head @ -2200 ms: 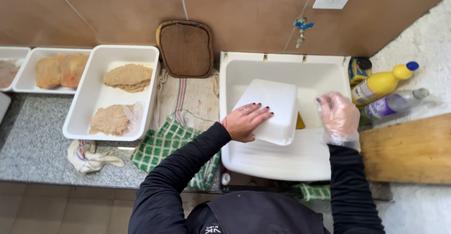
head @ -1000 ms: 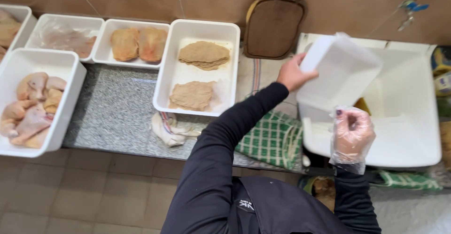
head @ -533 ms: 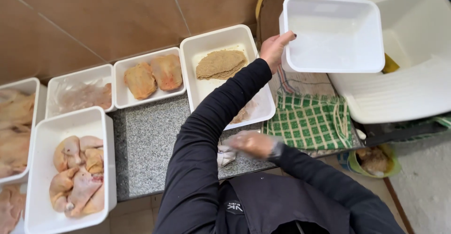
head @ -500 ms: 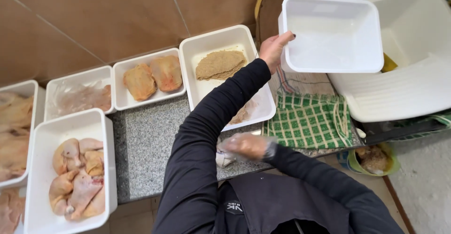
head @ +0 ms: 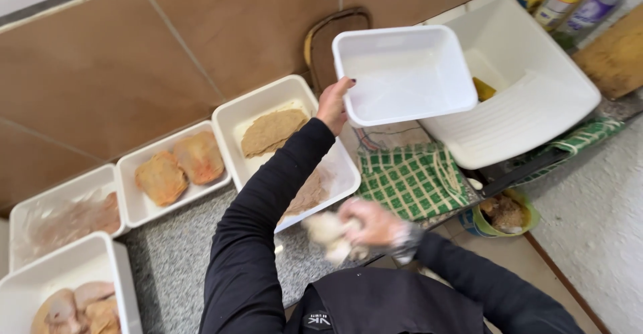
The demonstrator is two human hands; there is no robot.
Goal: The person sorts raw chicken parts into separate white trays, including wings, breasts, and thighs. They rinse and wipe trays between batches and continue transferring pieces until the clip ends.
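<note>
Holding the empty white rectangular plastic tub (head: 404,73) by its near-left rim, your left hand (head: 333,105) is pinching that edge with the fingers closed around it, and the tub hangs tilted in the air, with its open side turned toward you. Keep the thumb inside the rim and the other fingers under it, so that the tub does not swing. To the right of this hand is the white plastic washing sink (head: 536,106) with a ribbed slope, and below the tub lies the green checked cloth (head: 412,181).

Your right hand (head: 375,225), in a thin clear glove, is low and close to your body, and it is closed around a crumpled pale rag (head: 329,235). This hand is blurred, so I cannot tell exactly how the fingers sit. I think a firm grasp on the rag is better here, since a loose end could drag over the food.

To the left of your left forearm stands the white tray with two breaded cutlets (head: 281,148). Further left is the white tray with two orange-brown coated pieces (head: 175,173). Carry the tub high above both trays, so that nothing from it falls on them.
</note>
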